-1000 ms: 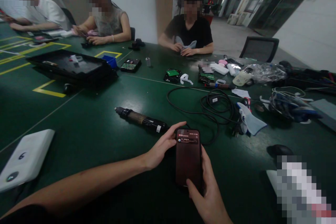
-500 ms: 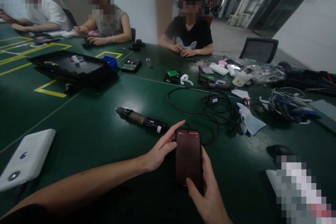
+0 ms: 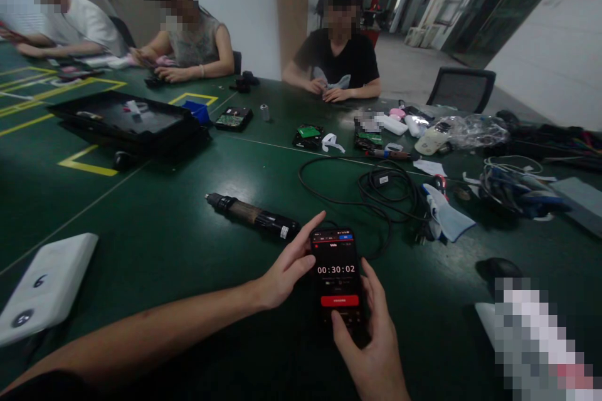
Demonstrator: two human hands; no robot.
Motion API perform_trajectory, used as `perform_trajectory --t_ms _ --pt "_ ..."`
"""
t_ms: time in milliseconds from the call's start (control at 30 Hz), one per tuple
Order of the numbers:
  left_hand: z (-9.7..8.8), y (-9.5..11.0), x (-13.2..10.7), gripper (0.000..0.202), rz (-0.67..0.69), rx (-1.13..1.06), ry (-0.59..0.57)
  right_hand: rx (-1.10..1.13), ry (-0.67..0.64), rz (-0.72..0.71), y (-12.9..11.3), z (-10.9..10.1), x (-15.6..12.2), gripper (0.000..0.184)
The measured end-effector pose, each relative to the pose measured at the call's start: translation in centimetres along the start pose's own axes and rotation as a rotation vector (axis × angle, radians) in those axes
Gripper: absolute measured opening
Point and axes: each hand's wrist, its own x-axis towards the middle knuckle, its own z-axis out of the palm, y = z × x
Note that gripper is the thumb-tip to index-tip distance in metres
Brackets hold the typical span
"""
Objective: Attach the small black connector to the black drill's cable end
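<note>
A dark green worktop [image 3: 155,219] fills most of the frame. Left of centre lies a black cylindrical electric screwdriver [image 3: 249,213], its rear end just beside the left hand [image 3: 285,272]. A loosely coiled black cable [image 3: 383,180] spreads right of centre, with a white-and-blue cloth glove [image 3: 449,216] at its right side.

A white rounded power bank [image 3: 49,285] marked "6" sits at lower left. At upper left stand a shallow black tray [image 3: 94,131] and, against its right end, a small blue plastic bin [image 3: 196,111]. Nearer the upper centre are a black drive with a green circuit board [image 3: 234,118], a small silvery metal cylinder [image 3: 264,113] and a curled white strip [image 3: 333,143]. Crumpled clear plastic [image 3: 475,131] lies at upper right. A person in a black short-sleeved shirt [image 3: 355,66] sits across the worktop.

The black rectangular smartphone [image 3: 335,279] is upright in the frame just below and right of centre, screen lit, reading 00:30:02. The right hand [image 3: 371,338] holds it in a closed grip, fingers along the right edge, thumb over the lower screen. The left forearm crosses from lower left; that hand's index finger extends past the upper left corner, thumb tip at the left edge. I cannot tell whether its grip is firm.
</note>
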Motion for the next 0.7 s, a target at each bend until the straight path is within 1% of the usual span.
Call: perform_trajectory --t_ms 67,133,267,367,467,500,567,600,667,700 --pt "0.1 0.0 -0.1 0.081 0.005 0.007 0.002 -0.066 0.041 -0.006 -0.3 -0.2 0.2 0.078" --pt "0.1 0.0 -0.1 0.083 -0.006 0.029 0.002 -0.126 0.055 -0.027 -0.5 -0.4 0.5 0.075" --pt "0.0 -0.1 -0.1 0.087 -0.006 0.047 -0.005 -0.235 0.032 -0.079 -0.2 -0.6 0.9 0.073" --pt "0.3 -0.2 -0.1 0.088 0.037 0.050 -0.024 -0.323 0.032 -0.115 0.2 -0.6 1.1 0.081" --pt "0.5 -0.2 -0.4 0.087 0.083 0.100 -0.072 -0.450 0.087 -0.211 0.1 -1.0 1.5 0.091" --pt "0.4 -0.1 -0.5 0.086 0.097 0.141 -0.092 -0.496 0.107 -0.240 0.0 -1.3 1.7 0.090" --pt "0.0 0.3 -0.5 0.085 0.136 0.293 -0.132 -0.557 0.111 -0.291 -0.5 -2.3 2.2 0.087" --pt "-0.4 0.5 -0.4 0.082 0.174 0.413 -0.150 -0.579 0.120 -0.317 -0.8 -3.1 2.6 0.085" --pt "-1.6 1.1 0.1 0.075 0.272 0.748 -0.184 -0.609 0.171 -0.328 -1.1 -5.6 4.0 0.082" --pt "-2.3 1.4 0.4 0.070 0.321 0.916 -0.223 -0.616 0.222 -0.305 -1.1 -7.4 5.1 0.082"
